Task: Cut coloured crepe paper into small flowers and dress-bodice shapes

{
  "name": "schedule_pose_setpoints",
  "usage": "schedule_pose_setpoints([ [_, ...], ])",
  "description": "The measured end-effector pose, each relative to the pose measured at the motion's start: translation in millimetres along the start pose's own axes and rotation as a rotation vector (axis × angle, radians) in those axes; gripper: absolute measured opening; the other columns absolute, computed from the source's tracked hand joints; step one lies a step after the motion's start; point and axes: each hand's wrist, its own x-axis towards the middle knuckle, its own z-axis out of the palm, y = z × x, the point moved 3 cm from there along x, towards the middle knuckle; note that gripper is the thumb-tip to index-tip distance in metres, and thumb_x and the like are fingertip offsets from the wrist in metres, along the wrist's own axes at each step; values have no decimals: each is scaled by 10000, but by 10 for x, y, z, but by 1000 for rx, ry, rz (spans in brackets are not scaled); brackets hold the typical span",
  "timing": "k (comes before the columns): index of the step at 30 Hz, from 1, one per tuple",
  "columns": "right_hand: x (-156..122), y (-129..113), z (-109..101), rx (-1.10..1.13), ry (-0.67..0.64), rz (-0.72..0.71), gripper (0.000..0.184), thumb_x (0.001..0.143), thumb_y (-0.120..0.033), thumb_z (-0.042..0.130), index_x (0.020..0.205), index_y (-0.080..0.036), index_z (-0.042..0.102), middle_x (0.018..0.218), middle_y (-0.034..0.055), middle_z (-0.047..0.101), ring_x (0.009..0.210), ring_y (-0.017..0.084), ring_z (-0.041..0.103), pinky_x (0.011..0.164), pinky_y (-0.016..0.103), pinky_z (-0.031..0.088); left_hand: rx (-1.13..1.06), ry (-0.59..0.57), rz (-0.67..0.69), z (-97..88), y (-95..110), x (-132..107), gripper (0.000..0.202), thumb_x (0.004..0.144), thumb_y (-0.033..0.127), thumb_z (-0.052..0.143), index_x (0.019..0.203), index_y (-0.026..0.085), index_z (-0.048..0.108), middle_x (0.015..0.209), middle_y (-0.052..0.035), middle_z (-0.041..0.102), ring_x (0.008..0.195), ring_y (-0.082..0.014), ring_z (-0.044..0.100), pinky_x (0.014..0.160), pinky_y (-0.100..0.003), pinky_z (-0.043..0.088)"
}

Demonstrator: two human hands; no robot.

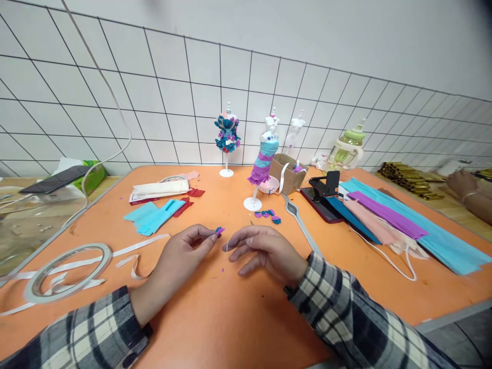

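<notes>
Left hand [192,246]: thumb and index finger pinch a small purple-and-blue piece [220,230], which sits at the fingertips in the gap between the two hands, above the orange table [226,318]. The fingertips cover part of the piece; its full shape cannot be read. Back of the hand faces up, remaining fingers tucked under and mostly hidden, wrist angled inward.

Right hand [265,251]: side-on, fingers loosely curved and pointing at the left hand, thumb lying near the index finger. A thin pale sliver [227,246] shows at the fingertips; whether it is gripped or merely touching cannot be told. Both plaid sleeves run out of view at the lower edge.

Just beyond the right hand: a loose group of purple-and-blue scraps [265,214], too small to count reliably. Farther beyond, a striped dress form [265,161] leans slightly; behind it, a cardboard box [294,177] hides the base of a white dress form [295,128]. Box contents mostly obscured.

Left of the left hand: a tape roll [33,284], with pale strips lying through and around it. Far right of the right hand: another person's forearm [471,192], cut off by the edge.
</notes>
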Motion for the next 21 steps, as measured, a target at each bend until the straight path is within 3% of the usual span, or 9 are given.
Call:
schedule_pose_setpoints([
  [3,-3,94,106,12,30,56,263,730,-370,708,883,-166,644,1016,81,692,850,163,650,607,256,573,-28,-29,-3,32,23,-21,230,780,431,642,747,209,695,762,-38,779,711,-213,711,676,-308,562],
  [7,82,202,121,-74,149,98,262,661,-308,768,800,-173,592,747,0,653,641,95,592,571,217,524,-3,-77,35,82,38,-38,220,777,407,626,689,212,678,682,-13,751,647,-188,685,598,-266,536],
  [15,129,212,76,-183,252,-81,484,645,-200,738,872,-244,313,627,-61,673,523,96,537,551,217,411,55,-125,80,119,67,-87,208,781,366,595,713,214,719,685,-5,760,624,-178,673,561,-247,498],
  [21,123,235,76,-98,226,16,505,649,-233,760,1012,-225,410,644,-73,635,552,105,568,567,234,445,111,-175,178,95,74,-127,205,822,343,593,810,231,764,777,-8,795,698,-184,714,619,-244,526],
])
